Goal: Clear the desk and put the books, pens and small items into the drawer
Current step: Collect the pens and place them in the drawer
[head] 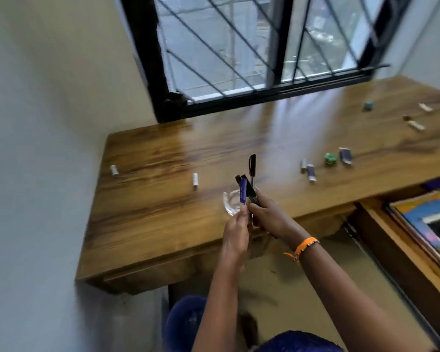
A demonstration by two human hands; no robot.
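Observation:
Above the front edge of the wooden desk (163,153), my right hand (267,217) grips a bunch of black pens (252,174) pointing up. My left hand (235,235) pinches a blue pen (243,190) beside them. Just behind both hands a clear glass holder (230,201) stands on the desk. Small white pieces lie at the left (114,170) and middle (195,179). More small items lie to the right: a green one (330,158), a blue-white one (346,155) and a pair (309,170). An open drawer (396,240) at the right holds books (427,219).
A barred window (252,47) runs along the back of the desk. A grey wall (48,123) closes the left side. Further small items (414,120) lie at the far right of the desk. Floor shows under the desk between my arms.

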